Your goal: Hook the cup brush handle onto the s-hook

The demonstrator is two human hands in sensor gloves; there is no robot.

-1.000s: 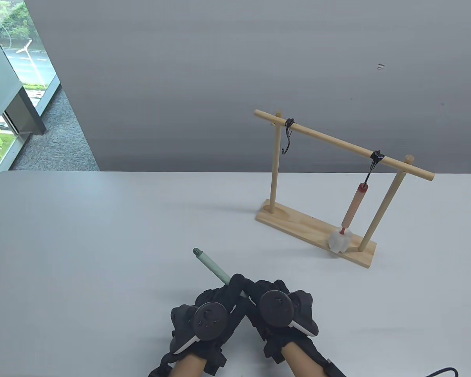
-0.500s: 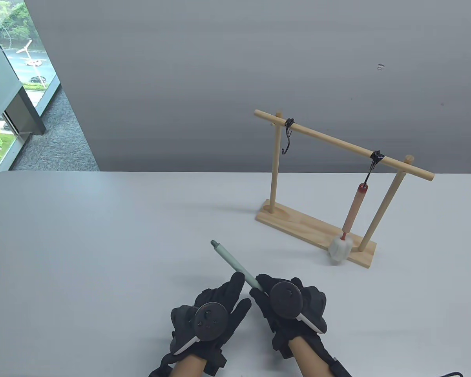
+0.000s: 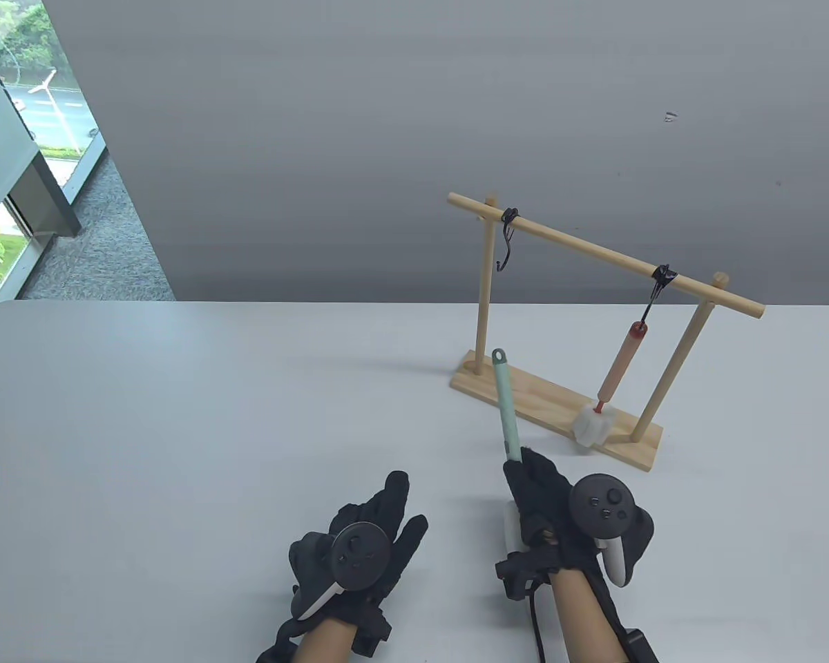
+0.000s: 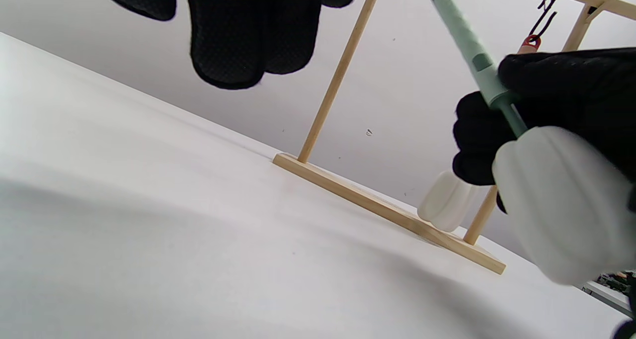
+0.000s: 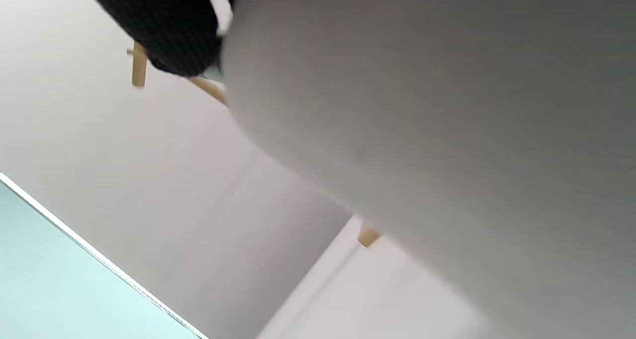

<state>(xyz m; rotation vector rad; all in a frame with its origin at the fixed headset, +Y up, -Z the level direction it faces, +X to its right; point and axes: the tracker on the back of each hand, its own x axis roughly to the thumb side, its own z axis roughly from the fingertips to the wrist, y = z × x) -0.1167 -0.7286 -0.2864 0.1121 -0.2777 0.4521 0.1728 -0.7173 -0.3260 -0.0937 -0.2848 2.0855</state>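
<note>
My left hand (image 3: 359,545) sits low over the white desk (image 3: 179,428) with its fingers spread and nothing in it — in the left wrist view those fingertips (image 4: 233,36) hang loose above the bare surface. To the right of it my right hand (image 3: 566,511) grips the green cup brush (image 3: 506,404) near the bottom of its handle, fingers wrapped around the shaft; the handle points up and away from me, its eyelet end level with the near edge of the wooden rack (image 3: 559,407), and the white sponge head (image 4: 561,205) bulges out below my fist. From the right wrist view I see little beyond that sponge filling the frame, blurred. The brush is clear of the desk, held in the air between me and the rack. On the rack's crossbar (image 3: 601,255) the left s-hook (image 3: 506,242) hangs bare, well above the handle tip and apart from it. Farther right, the second s-hook (image 3: 658,290) carries a red-handled brush (image 3: 618,373), whose white head (image 3: 596,425) rests at the rack's base beside the right post.
</note>
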